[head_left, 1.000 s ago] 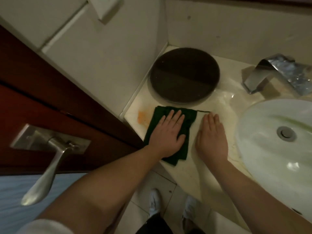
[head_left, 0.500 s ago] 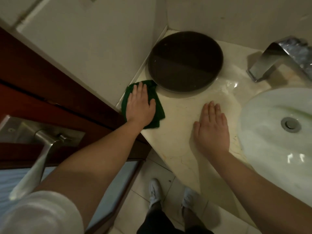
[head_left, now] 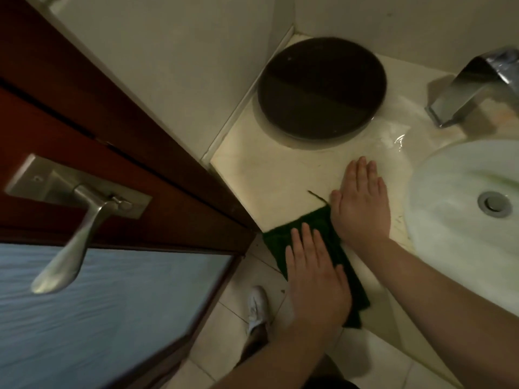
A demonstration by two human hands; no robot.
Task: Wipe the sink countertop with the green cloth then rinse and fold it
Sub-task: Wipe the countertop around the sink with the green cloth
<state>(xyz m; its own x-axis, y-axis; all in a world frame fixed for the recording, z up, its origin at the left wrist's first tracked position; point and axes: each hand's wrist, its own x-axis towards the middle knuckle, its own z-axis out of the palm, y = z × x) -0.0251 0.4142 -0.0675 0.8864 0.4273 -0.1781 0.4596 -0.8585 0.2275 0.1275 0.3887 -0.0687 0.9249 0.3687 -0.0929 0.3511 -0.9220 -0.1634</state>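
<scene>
left hand (head_left: 314, 279) flat, fingers straight and together, palm pressing green cloth (head_left: 311, 240) — no curl around it. cloth at front edge of countertop (head_left: 269, 175), part hanging past edge. loose thread trails from cloth's far corner. right hand (head_left: 361, 204) flat on bare countertop just beside cloth, open, holding nothing. sink (head_left: 455, 234) to right — dark round tray (head_left: 321, 88) in back corner, faucet (head_left: 474, 85) behind sink.

The cloth (head_left: 317, 242) is dark green, the countertop (head_left: 269, 175) pale cream with faint veining, the round tray (head_left: 321, 88) dark brown, the basin (head_left: 460, 248) whitish green, the door frame (head_left: 84, 113) reddish brown, its lever handle (head_left: 73, 237) brushed silver, and the glass panel (head_left: 98, 313) rippled blue.
</scene>
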